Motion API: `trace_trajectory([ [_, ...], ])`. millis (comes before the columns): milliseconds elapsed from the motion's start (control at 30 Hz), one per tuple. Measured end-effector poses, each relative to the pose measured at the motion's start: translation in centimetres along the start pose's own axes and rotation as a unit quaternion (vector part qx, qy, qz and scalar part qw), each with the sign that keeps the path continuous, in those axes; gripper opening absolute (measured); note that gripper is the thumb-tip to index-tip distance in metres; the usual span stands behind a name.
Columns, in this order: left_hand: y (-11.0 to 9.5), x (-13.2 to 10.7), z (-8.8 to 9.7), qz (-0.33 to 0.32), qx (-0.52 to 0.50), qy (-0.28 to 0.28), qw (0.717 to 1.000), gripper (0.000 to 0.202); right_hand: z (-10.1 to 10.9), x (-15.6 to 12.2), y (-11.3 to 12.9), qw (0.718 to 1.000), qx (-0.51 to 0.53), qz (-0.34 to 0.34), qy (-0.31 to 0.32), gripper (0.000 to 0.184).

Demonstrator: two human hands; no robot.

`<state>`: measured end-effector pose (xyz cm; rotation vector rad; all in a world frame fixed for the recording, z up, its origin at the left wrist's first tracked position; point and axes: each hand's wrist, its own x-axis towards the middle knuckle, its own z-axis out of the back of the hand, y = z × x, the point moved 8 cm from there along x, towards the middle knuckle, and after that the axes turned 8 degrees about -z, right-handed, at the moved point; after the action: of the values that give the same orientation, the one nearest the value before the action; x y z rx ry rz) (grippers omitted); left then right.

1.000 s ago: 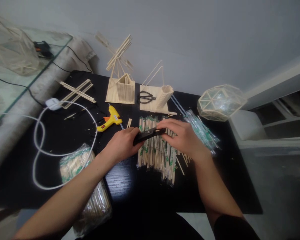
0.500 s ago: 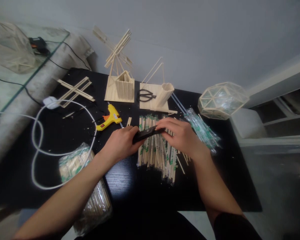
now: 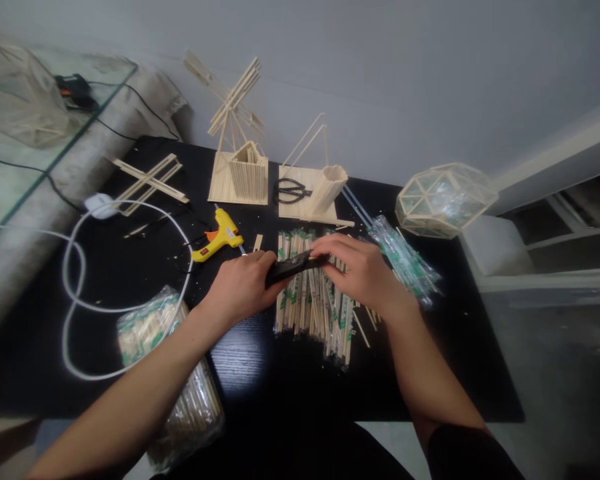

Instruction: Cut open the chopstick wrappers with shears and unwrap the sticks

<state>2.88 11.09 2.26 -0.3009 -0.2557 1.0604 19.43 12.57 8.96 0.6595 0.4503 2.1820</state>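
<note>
My left hand (image 3: pixel 245 283) is closed around one end of a long, dark, flat tool (image 3: pixel 291 268); its exact kind is not clear. At the tool's other end, my right hand (image 3: pixel 357 270) pinches with thumb and fingers, and a small pale bit shows by the fingertips. Both hands are above a spread of wrapped chopsticks (image 3: pixel 313 310) in clear and green plastic, which they partly cover. Left of them lies a yellow glue gun (image 3: pixel 223 238) with a glue stick near it. Short stick pieces (image 3: pixel 258 243) lie just beyond my left hand.
Behind stand a stick windmill model (image 3: pixel 250 177) and a board (image 3: pixel 300 207) bearing a stick cup and black scissors (image 3: pixel 291 191). A white cable (image 3: pixel 65 320) loops at left by a chopstick pack (image 3: pixel 195 407). At right are glue sticks in plastic (image 3: pixel 405 260) and a faceted stick frame (image 3: pixel 445 200).
Almost nothing differs. Both hands keep their hold on the dark tool, and the whole view has shifted very slightly.
</note>
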Motion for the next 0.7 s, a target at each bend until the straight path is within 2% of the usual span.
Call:
trace_trajectory([
  [300,-0.20,-0.09,0.55,0.001,-0.015,-0.003,1.000,0.060,-0.09,0.04,0.12,1.000,0.001,-0.010,0.012,0.026],
  [700,-0.47,-0.12,0.41,0.011,-0.042,-0.006,0.999,0.057,-0.46,-0.02,-0.26,0.999,0.017,-0.036,0.029,0.028],
])
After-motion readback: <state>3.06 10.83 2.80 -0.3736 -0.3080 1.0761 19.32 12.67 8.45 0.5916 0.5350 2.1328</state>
